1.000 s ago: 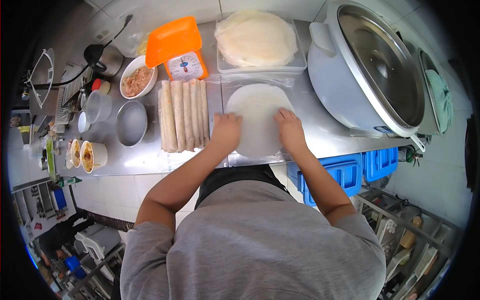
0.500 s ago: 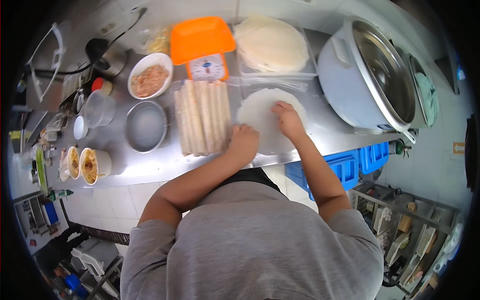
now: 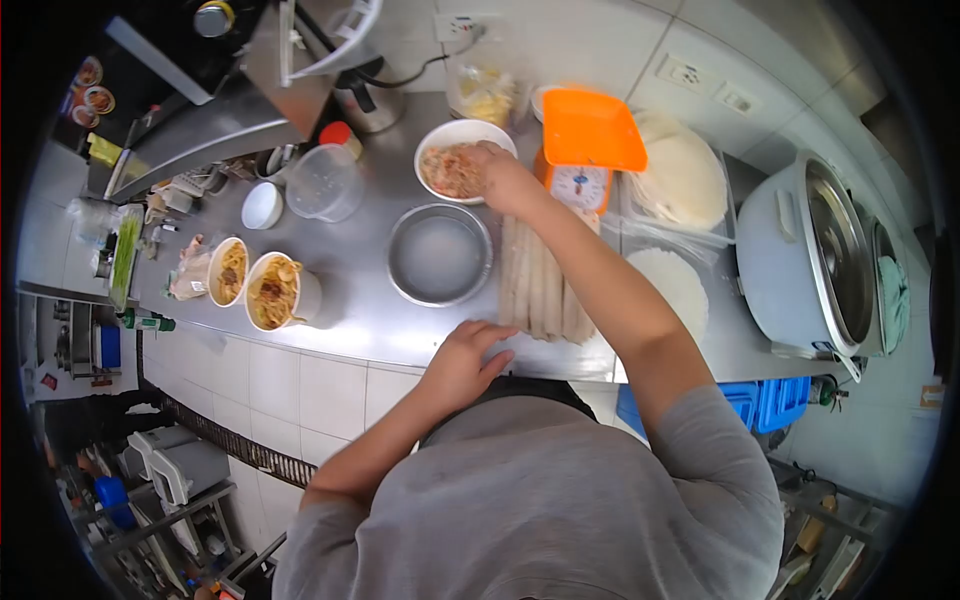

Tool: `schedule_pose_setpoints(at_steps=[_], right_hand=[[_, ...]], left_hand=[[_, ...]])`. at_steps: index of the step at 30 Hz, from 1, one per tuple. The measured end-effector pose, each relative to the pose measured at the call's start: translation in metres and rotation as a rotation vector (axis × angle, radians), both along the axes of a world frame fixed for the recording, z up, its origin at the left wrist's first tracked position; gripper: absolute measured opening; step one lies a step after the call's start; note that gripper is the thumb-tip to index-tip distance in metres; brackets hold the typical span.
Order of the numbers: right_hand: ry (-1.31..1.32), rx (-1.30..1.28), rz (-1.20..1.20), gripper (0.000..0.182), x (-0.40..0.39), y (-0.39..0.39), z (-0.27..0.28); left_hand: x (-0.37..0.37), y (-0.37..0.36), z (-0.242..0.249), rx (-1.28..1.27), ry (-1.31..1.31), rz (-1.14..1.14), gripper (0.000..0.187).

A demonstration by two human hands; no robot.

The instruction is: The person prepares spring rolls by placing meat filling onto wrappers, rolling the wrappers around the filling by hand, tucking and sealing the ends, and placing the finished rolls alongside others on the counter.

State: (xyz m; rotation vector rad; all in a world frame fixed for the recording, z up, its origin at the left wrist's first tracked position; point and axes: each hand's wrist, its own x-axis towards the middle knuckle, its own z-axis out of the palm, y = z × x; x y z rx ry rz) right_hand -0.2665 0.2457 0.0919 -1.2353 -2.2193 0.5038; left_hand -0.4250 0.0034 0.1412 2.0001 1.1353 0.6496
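Observation:
My right hand (image 3: 500,178) reaches across the counter into a white bowl of minced filling (image 3: 452,165), fingers down in the filling. My left hand (image 3: 466,356) rests flat on the steel counter's front edge, fingers apart, holding nothing. Just right of it lie several rolled spring rolls (image 3: 545,290) side by side. A round white wrapper (image 3: 675,285) lies flat to their right. An orange kitchen scale (image 3: 585,150) stands behind the rolls, and a stack of wrappers (image 3: 685,170) sits in a clear tray beyond it.
A metal bowl of water (image 3: 440,255) sits left of the rolls. Two paper cups of food (image 3: 272,290) stand at the counter's left, with a clear measuring jug (image 3: 325,182) and small white cup (image 3: 262,205) behind. A large rice cooker (image 3: 815,260) fills the right end.
Both hands left the flat wrapper. My right hand moved left and away into the filling bowl; my left hand dropped back to the counter's front edge. The view swung left.

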Motion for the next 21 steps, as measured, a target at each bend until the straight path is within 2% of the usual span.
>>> schedule_pose_setpoints(at_steps=[2,5,6,8,11,15,18,20,21], right_hand=[[-0.233,-0.074,-0.054,0.073,-0.021,0.044,-0.016],[-0.442,-0.216,0.076,0.089,-0.034,0.067,-0.026],[-0.417,-0.150,0.086,0.074,-0.036,0.080,-0.042],[-0.293,-0.169,0.004,0.066,-0.034,0.092,-0.062],[-0.204,-0.204,-0.094,0.048,-0.037,0.093,-0.061],[-0.123,-0.314,-0.088,0.026,-0.033,0.089,-0.009],[0.121,-0.359,-0.252,0.018,-0.018,0.090,0.055],[0.223,-0.191,-0.324,0.015,0.018,0.079,0.096],[0.161,-0.177,-0.368,0.019,0.042,0.080,0.107]], left_hand=[[-0.023,-0.010,0.007,-0.018,-0.024,0.109,0.028],[-0.052,-0.026,0.011,-0.069,-0.051,0.286,0.028],[-0.062,-0.031,0.011,-0.092,-0.036,0.337,0.028],[-0.079,-0.041,0.001,-0.131,-0.053,0.409,0.028],[-0.091,-0.045,-0.009,-0.213,-0.122,0.463,0.026],[-0.095,-0.028,-0.013,-0.213,-0.175,0.415,0.026],[-0.091,-0.007,-0.007,-0.211,-0.186,0.368,0.026],[-0.087,0.004,0.001,-0.184,-0.205,0.332,0.027],[-0.085,0.008,0.002,-0.185,-0.219,0.323,0.027]])
